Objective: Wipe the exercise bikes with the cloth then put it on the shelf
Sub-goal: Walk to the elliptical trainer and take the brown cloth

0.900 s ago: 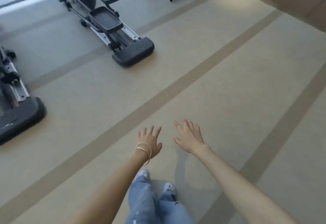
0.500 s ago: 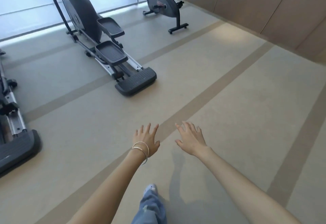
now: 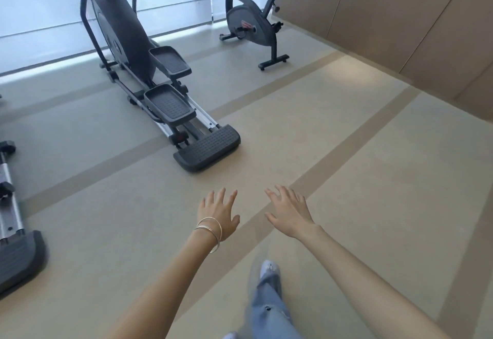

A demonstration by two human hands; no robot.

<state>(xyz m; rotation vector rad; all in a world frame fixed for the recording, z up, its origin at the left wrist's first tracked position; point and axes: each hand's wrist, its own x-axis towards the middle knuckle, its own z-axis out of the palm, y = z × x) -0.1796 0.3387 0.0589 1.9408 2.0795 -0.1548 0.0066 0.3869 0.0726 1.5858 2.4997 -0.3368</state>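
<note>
My left hand [image 3: 218, 213], with thin bangles at the wrist, and my right hand [image 3: 289, 212] are stretched out in front of me over the floor, fingers spread, holding nothing. A dark exercise bike [image 3: 252, 22] stands at the far end by the window, well beyond both hands. A black elliptical trainer [image 3: 149, 77] stands left of it, its rear foot plate nearest me. No cloth and no shelf are in view.
Part of another machine [image 3: 13, 237] shows at the left edge. Wooden wall panels [image 3: 400, 18] run along the right. The beige floor [image 3: 346, 178] has darker stripes. My jeans leg and light shoe [image 3: 269, 269] are below my hands.
The view has lifted and moved forward, bringing the exercise bike and the window into sight. Both hands stay spread and empty in front of me. One foot has stepped ahead.
</note>
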